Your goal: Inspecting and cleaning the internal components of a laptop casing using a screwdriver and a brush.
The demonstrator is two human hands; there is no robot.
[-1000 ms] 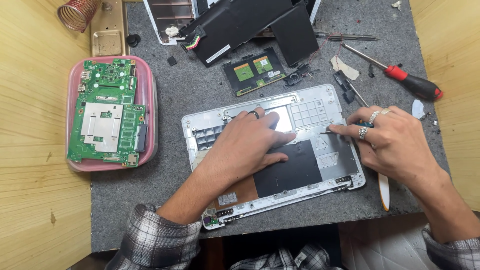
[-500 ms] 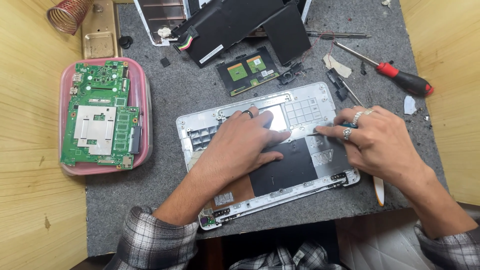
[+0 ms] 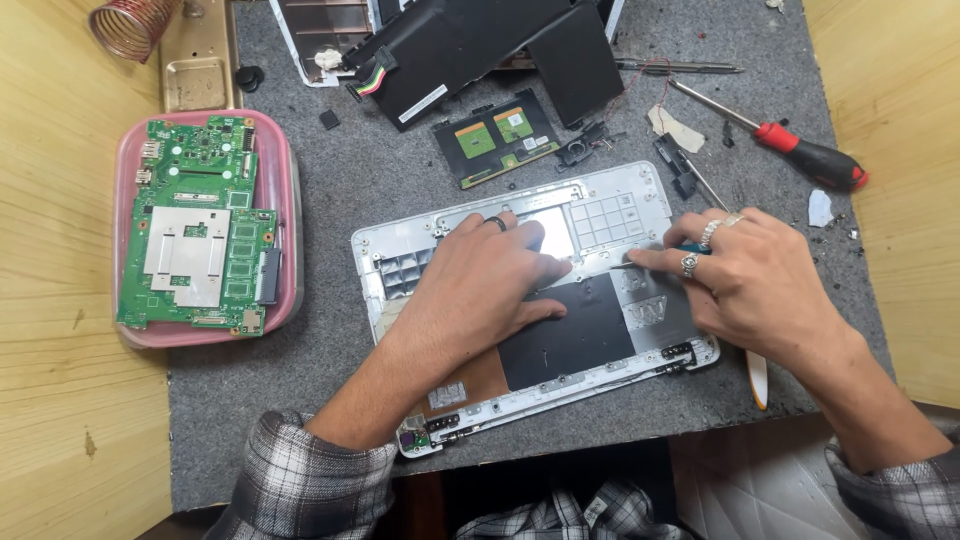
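An opened white laptop shell (image 3: 600, 205) lies upside down on the grey mat, with a black sheet (image 3: 585, 330) over its lower middle. My left hand (image 3: 480, 290) lies flat on the shell, fingers spread, pressing it down. My right hand (image 3: 750, 285), with rings on two fingers, grips a thin teal-handled tool (image 3: 640, 262) whose metal tip touches the shell's right part, just right of my left fingertips.
A pink tray (image 3: 290, 180) holding a green circuit board (image 3: 200, 225) sits at left. Behind the shell lie a black battery pack (image 3: 480, 40), a small green touchpad board (image 3: 495, 135), a red-handled screwdriver (image 3: 800, 150), loose black parts and a copper coil (image 3: 130, 25). Wooden walls flank the mat.
My hands have stayed on the shell, and the right hand with its tool sits slightly lower and further left on it. The view itself has shifted a little.
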